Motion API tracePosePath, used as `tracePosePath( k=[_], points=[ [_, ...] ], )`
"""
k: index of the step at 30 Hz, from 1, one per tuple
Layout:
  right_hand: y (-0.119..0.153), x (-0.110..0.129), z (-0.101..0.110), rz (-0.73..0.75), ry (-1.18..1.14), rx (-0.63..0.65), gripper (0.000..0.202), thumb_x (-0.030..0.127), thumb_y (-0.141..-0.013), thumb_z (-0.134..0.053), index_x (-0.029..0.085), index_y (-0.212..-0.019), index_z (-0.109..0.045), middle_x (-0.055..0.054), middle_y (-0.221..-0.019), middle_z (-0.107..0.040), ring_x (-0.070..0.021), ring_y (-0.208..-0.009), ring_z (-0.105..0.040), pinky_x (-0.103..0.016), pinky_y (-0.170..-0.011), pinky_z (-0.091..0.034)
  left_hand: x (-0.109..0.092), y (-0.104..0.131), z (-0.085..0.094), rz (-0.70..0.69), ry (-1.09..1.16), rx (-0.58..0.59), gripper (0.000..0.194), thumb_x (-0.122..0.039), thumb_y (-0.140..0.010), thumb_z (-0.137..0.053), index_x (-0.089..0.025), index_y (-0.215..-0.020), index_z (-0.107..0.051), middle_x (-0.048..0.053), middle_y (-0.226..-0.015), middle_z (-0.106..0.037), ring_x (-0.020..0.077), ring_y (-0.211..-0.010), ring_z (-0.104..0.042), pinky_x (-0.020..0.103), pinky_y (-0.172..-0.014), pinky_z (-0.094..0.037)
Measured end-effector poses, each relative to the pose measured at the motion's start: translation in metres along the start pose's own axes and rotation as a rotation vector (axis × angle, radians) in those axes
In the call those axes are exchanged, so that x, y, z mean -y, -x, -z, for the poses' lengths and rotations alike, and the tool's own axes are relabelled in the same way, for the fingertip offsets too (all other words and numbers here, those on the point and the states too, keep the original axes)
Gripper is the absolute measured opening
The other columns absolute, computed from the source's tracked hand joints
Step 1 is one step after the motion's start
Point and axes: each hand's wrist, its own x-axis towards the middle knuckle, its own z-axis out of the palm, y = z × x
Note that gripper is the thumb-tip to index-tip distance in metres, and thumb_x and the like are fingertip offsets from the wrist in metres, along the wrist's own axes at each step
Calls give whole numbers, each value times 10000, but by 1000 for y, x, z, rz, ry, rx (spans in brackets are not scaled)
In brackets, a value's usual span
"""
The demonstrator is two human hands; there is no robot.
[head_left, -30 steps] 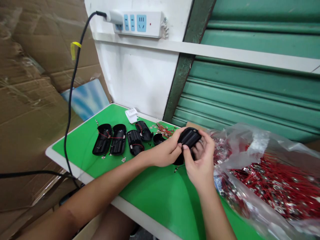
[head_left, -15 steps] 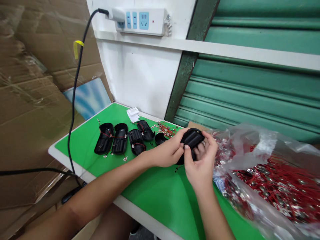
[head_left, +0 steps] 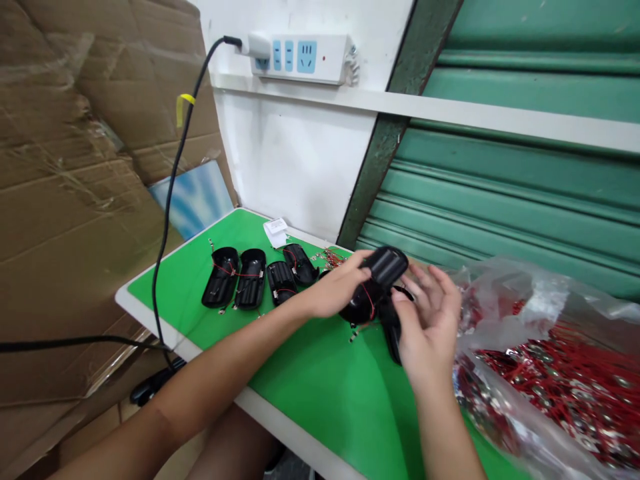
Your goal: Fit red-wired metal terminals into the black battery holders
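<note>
Two bare hands work above the green worktop (head_left: 320,373), where a black battery casing (head_left: 387,267) is raised, tilted, near the plastic bag (head_left: 530,287) of red-wired contacts (head_left: 575,387). The left hand (head_left: 345,283) has its grip closed on the casing's near left edge, fingertips over the rim. The right hand (head_left: 431,313) has its grip spread, fingers loosely curled beside the casing; whether its thumb touches the black shell (head_left: 393,328) below cannot be told. Another black shell with a red wire (head_left: 369,303) lies just under the casing.

The casing looks like moulded plastic: probably light and stiff, its glossy skin a little slippery. It should be safest held by its long side walls, since the thin wire and small metal tabs look like the fragile parts and could bend or pull loose under a careless thumb.

Half a second ago, both hands had fingers on the casing; now the right has opened away from it, and more of the shells and red wire beneath is exposed. The camera's view has shifted slightly too.
</note>
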Motion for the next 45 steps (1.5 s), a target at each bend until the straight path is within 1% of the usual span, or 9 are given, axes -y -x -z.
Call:
tracePosePath(
  k=[4,6,12,19,24,28,32,37,45],
  points=[
    [-10,-1,13,-18,137,-162,451,409,-868,-723,237,-1262,-587,-96,-1151,-709,-216,-974,-719,-363,-816,-587,-2,-7,10,129,394,-189,574,-383,-905,-553,-194,-1444,-496,85,-1174,-701,229,-1012,-695,338,-918,-541],
    [-12,-1,20,-14,262,-120,340,410,-852,-699,212,-1127,-671,-63,-976,-730,-188,-826,-695,-317,-739,-550,-4,-8,12,156,503,-237,605,-324,-866,-579,-223,-1456,-492,56,-1106,-699,180,-889,-676,270,-812,-516],
    [-8,14,28,-79,798,664,238,292,-826,-587,259,-774,-817,6,-611,-677,-153,-519,-584,-289,-566,-393,-6,-11,15,157,559,-409,591,-184,-870,-583,-223,-1451,-482,-9,-923,-610,103,-729,-552,201,-706,-452],
    [4,20,8,-124,1326,896,327,246,-956,-614,359,-1175,-830,-58,-825,-805,-272,-787,-782,-318,-622,-327,0,-13,13,158,536,-409,503,-130,-897,-586,-187,-1386,-481,-24,-877,-578,78,-669,-550,185,-633,-465],
    [7,4,15,89,1158,864,201,187,-910,-636,287,-936,-808,-1,-615,-675,-182,-540,-664,-300,-542,-224,-2,-10,9,214,523,-387,473,-186,-911,-613,-169,-1370,-499,-10,-875,-628,98,-671,-606,210,-638,-525],
    [4,17,17,120,713,800,143,189,-900,-609,235,-827,-723,13,-689,-622,-140,-562,-592,-251,-538,-376,1,-12,10,188,465,-391,478,-273,-928,-586,-172,-1394,-554,44,-1023,-716,138,-823,-670,233,-751,-555],
    [-1,34,17,107,386,596,169,307,-975,-581,222,-863,-673,-33,-882,-700,-153,-746,-665,-239,-610,-493,6,-13,10,183,317,-330,543,-286,-923,-482,-163,-1446,-563,92,-1386,-672,230,-1232,-654,334,-1054,-536],
    [-5,28,21,307,583,255,106,302,-964,-634,219,-918,-682,0,-798,-704,-149,-690,-632,-262,-649,-464,5,-7,2,143,27,-136,586,-317,-957,-416,-131,-1502,-525,101,-1528,-580,255,-1452,-501,387,-1273,-364],
    [-7,10,23,555,865,247,181,269,-1033,-556,193,-941,-691,-33,-833,-723,-188,-753,-648,-310,-744,-449,2,2,-7,100,-157,-50,610,-384,-1023,-367,-146,-1579,-448,105,-1536,-572,251,-1449,-496,397,-1289,-340]
  ],
)
